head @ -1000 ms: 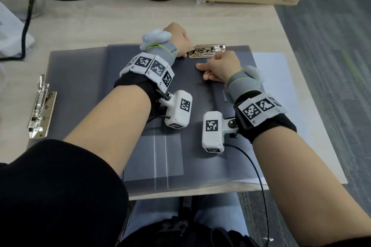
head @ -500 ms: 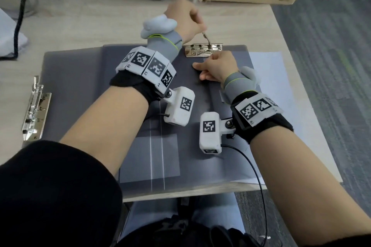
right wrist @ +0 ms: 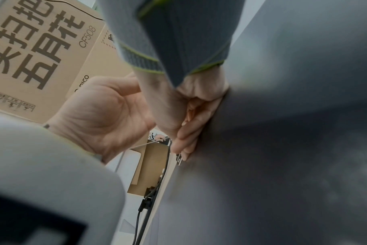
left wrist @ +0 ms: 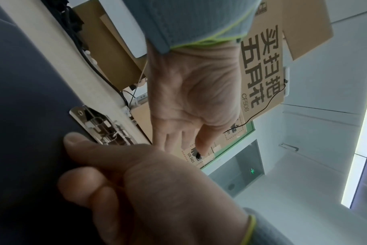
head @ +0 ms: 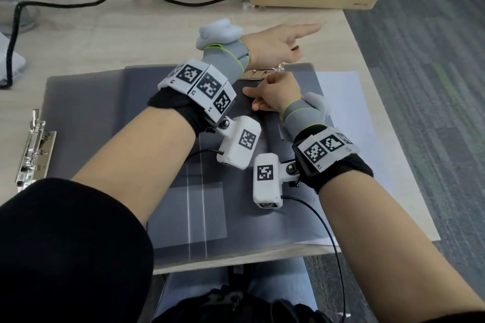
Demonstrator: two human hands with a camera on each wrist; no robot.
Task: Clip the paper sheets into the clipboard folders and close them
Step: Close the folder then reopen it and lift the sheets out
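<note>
Clipboard folder (head: 275, 217), dark grey, lay flat on desk (head: 118, 42) w/ white paper sheet (head: 341, 102) jutting out at its right; folder's middle was hidden under both forearms. Left hand (head: 273, 44) hovered above folder's far edge, fingers straight & spread, holding nothing, covering most of the metal clip (left wrist: 103, 126). Right hand (head: 273, 94) pressed on folder just below clip, fingers curled, thumb out flat; couldn't tell if it pinched anything.
</note>
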